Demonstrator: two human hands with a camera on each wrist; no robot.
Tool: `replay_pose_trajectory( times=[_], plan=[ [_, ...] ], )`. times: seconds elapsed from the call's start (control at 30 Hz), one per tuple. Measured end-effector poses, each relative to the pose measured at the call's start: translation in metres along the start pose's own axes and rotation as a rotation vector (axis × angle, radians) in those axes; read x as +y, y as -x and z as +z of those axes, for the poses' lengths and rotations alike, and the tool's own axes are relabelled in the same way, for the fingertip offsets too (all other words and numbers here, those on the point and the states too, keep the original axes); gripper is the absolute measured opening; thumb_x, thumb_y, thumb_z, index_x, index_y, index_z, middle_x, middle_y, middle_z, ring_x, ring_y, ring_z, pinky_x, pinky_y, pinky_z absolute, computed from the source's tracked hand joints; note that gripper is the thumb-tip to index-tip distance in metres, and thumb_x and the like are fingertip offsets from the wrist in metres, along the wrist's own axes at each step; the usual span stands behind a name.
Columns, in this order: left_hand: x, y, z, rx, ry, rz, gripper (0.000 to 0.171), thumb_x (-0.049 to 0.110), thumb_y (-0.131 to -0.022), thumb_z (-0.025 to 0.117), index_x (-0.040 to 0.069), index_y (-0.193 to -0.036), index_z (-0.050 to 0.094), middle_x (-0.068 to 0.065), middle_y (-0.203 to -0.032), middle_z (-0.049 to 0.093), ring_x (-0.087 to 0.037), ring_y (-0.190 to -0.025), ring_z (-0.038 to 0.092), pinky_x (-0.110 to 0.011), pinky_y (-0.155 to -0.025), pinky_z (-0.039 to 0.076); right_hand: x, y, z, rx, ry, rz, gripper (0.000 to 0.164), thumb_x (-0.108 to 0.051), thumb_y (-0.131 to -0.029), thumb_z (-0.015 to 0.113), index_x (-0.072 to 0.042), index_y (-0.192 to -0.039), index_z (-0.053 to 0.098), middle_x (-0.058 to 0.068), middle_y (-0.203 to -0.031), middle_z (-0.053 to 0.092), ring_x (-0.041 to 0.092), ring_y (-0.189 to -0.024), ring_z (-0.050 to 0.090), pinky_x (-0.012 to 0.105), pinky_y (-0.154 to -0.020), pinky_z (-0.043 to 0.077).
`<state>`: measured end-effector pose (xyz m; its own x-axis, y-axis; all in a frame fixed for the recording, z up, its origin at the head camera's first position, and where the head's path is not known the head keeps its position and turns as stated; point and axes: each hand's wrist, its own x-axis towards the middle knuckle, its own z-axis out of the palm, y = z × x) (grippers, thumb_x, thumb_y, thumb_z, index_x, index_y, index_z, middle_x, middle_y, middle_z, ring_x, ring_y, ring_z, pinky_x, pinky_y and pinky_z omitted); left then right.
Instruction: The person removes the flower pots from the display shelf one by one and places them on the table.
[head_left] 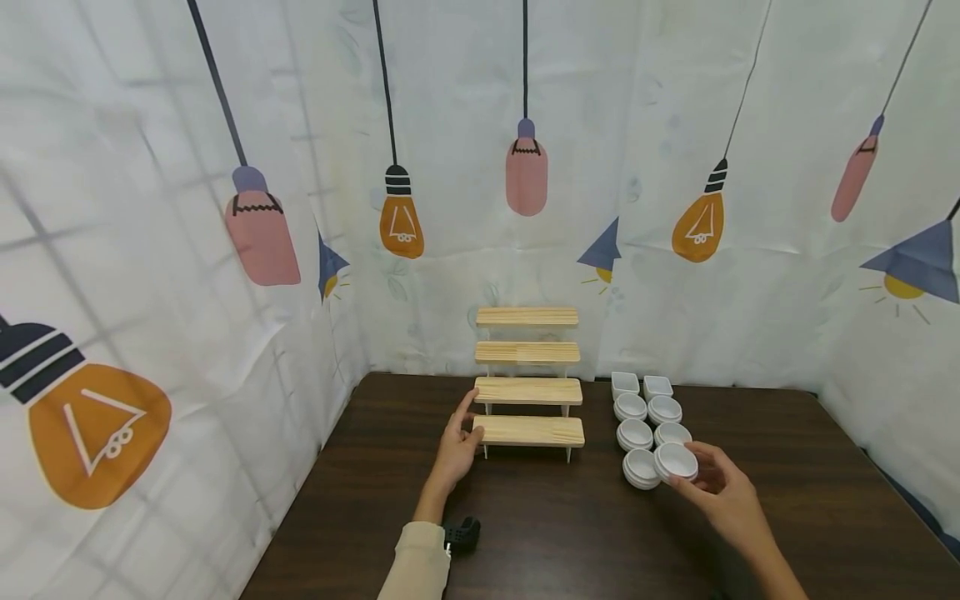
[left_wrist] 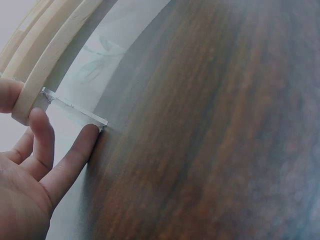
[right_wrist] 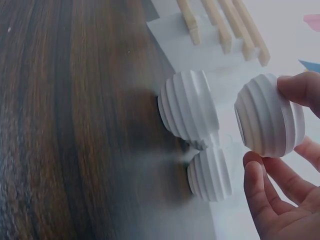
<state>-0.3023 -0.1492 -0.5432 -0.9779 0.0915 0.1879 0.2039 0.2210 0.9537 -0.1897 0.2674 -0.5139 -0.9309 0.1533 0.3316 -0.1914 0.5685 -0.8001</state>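
A tiered stand (head_left: 528, 429) with pale wooden planks and clear supports stands at the back of the dark table. My left hand (head_left: 456, 450) grips its left end, with digits on the lowest plank (left_wrist: 31, 95) and one fingertip against the clear support (left_wrist: 75, 107). In my right hand (head_left: 723, 492) a small white ribbed bowl (right_wrist: 267, 117) is held between thumb and fingers. The right wrist view has it tilted and raised off the table, apart from two other ribbed bowls (right_wrist: 187, 105). The bowl's far side is hidden.
Several round white bowls (head_left: 635, 433) stand in two rows right of the stand, with two square white dishes (head_left: 625, 383) behind them. A printed white curtain (head_left: 450, 317) hangs behind the dark table (head_left: 555, 533). A black device (head_left: 462, 533) sits at the left wrist.
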Motion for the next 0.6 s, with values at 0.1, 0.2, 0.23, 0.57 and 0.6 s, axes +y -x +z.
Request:
replay_pose_trajectory(
  times=[0.1,0.2,0.23,0.57,0.6],
  plan=[
    [0.000,0.000,0.000,0.003,0.003,-0.001,0.069,0.004,-0.104,0.055,0.042,-0.158,0.034,-0.023,-0.142,0.045,-0.009,-0.060,0.041,-0.035,-0.070,0.056,0.002,0.001,-0.002,0.003,0.004,0.005,0.056,-0.018,-0.083,0.086,-0.010,-0.133,0.061,-0.015,-0.103,0.065,-0.001,-0.079,0.062,0.017,-0.068,0.053],
    [-0.001,0.000,0.000,0.006,0.002,-0.003,0.069,0.005,-0.103,0.055,0.042,-0.158,0.034,-0.023,-0.144,0.044,-0.009,-0.059,0.039,-0.035,-0.069,0.055,0.003,0.001,-0.004,0.010,0.018,0.009,0.055,-0.019,-0.084,0.086,-0.010,-0.132,0.061,-0.017,-0.103,0.064,-0.002,-0.078,0.062,0.016,-0.068,0.052],
    [-0.001,0.000,0.001,0.007,0.002,-0.003,0.069,0.005,-0.104,0.055,0.041,-0.158,0.034,-0.023,-0.144,0.044,-0.009,-0.059,0.039,-0.035,-0.068,0.055,0.004,0.001,-0.004,0.012,0.019,0.011,0.055,-0.019,-0.084,0.086,-0.010,-0.132,0.061,-0.017,-0.103,0.064,-0.002,-0.079,0.062,0.015,-0.068,0.053],
    [0.025,0.008,-0.003,-0.019,0.020,-0.014,0.067,-0.001,-0.102,0.053,0.025,-0.161,0.033,-0.032,-0.143,0.042,-0.008,-0.056,0.038,-0.042,-0.067,0.054,0.016,0.000,-0.007,0.016,0.027,0.042,0.055,-0.020,-0.084,0.086,-0.010,-0.132,0.060,-0.014,-0.103,0.065,-0.004,-0.080,0.062,0.013,-0.068,0.052],
    [0.030,0.010,-0.003,-0.024,0.020,-0.012,0.067,-0.001,-0.102,0.053,0.023,-0.161,0.033,-0.033,-0.144,0.042,-0.008,-0.057,0.038,-0.039,-0.065,0.053,0.017,0.000,-0.008,0.015,0.028,0.043,0.055,-0.020,-0.084,0.086,-0.010,-0.132,0.060,-0.014,-0.103,0.065,-0.003,-0.080,0.062,0.013,-0.068,0.052]
  ],
)
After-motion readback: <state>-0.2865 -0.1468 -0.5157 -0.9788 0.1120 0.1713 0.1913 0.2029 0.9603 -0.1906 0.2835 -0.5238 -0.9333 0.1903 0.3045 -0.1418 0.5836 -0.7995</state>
